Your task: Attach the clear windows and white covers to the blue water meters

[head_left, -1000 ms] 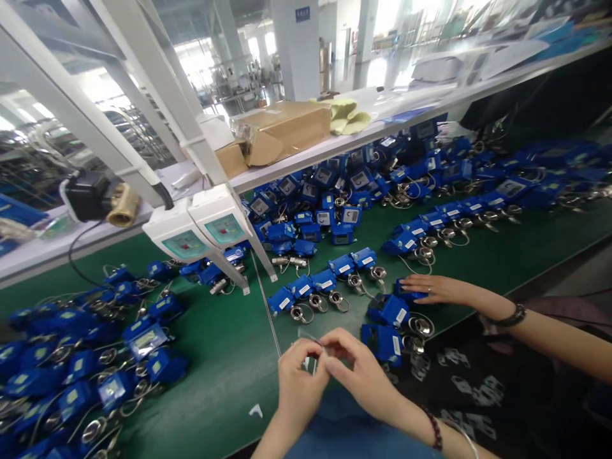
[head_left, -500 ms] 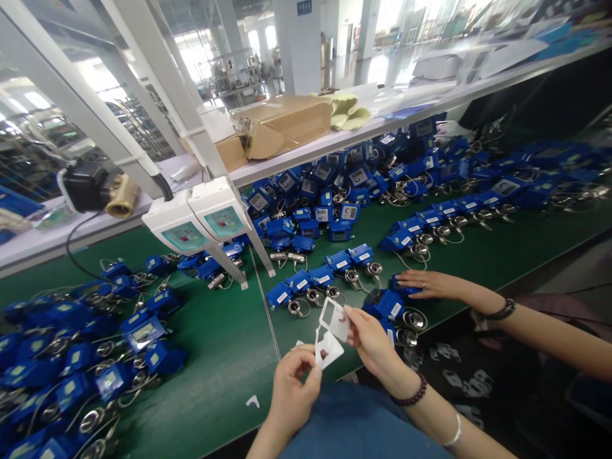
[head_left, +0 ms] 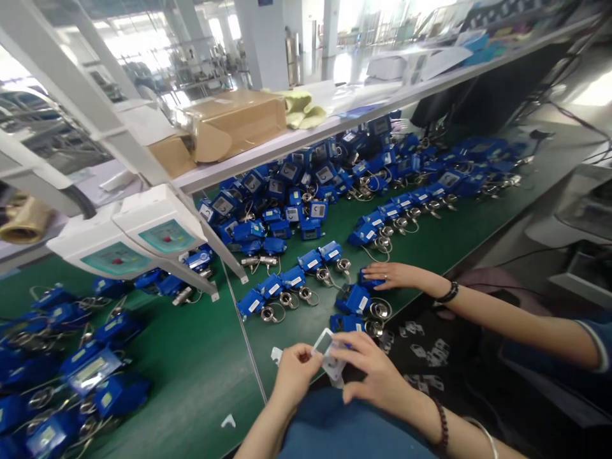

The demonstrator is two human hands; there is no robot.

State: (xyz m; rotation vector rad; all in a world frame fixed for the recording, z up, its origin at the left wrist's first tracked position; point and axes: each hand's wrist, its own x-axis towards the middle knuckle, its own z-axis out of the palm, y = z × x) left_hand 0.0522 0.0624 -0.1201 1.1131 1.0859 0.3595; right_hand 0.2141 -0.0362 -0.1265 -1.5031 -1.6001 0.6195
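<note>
My left hand (head_left: 297,373) is closed, finger and thumb pinching the left edge of a thin white-framed sticker sheet (head_left: 331,368) with a clear window. My right hand (head_left: 375,368) reaches over the sheet's right side. Its fingers are stretched and lie against or just in front of the sheet, with the thumb apart below; their exact contact is hard to see. The sheet is tilted above the bench's front edge. Just beyond it lies a blue meter box (head_left: 348,324) with a metal fitting.
A co-worker's hand (head_left: 388,275) rests on a blue box at right. Rows and piles of blue meters (head_left: 270,285) cover much of the green bench (head_left: 191,376). White scraps (head_left: 228,421) lie on it, and clear offcuts (head_left: 433,354) on the dark surface below. Posts with white control boxes (head_left: 162,233) stand left.
The view has swung right. My hands have come closer together and lower; the white pieces held apart between them now overlap. My right thumb has moved away from its fingers.
</note>
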